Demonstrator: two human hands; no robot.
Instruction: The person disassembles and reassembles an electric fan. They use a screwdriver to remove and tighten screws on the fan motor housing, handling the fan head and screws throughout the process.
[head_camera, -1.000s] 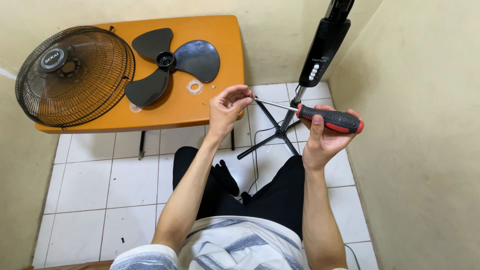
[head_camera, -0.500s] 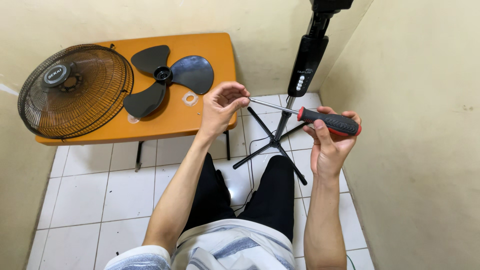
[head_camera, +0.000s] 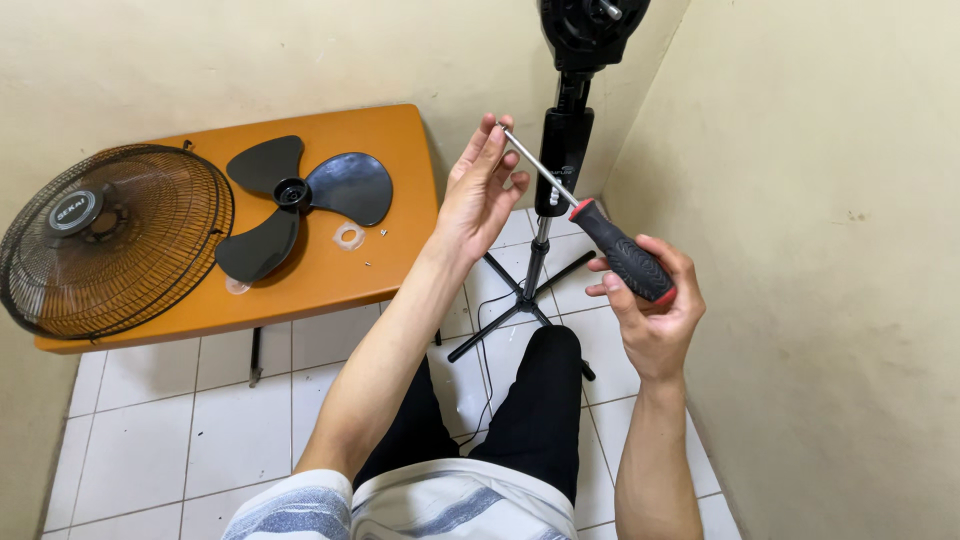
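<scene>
Screwdriver (head_camera: 610, 243) handle clenched in right hand (head_camera: 652, 305), left hand (head_camera: 481, 190) fingertips pinching its metal tip beside fan stand (head_camera: 548, 200).

The right hand (head_camera: 652, 305) is gripping the black, red-trimmed handle of a screwdriver (head_camera: 622, 256), its metal shaft slanting up and leftward. The left hand (head_camera: 480, 195) is pinching the shaft's tip between its fingertips (head_camera: 497, 135). Just behind both hands, a black fan stand (head_camera: 560, 160) is rising from crossed feet on the white tiled floor (head_camera: 150, 420). Left of the stand, an orange table (head_camera: 400, 160) is carrying a black three-bladed fan blade (head_camera: 295, 200), a wire fan guard (head_camera: 110, 240) overhanging its left edge, and a small clear ring (head_camera: 348, 236) beside the blade.
</scene>
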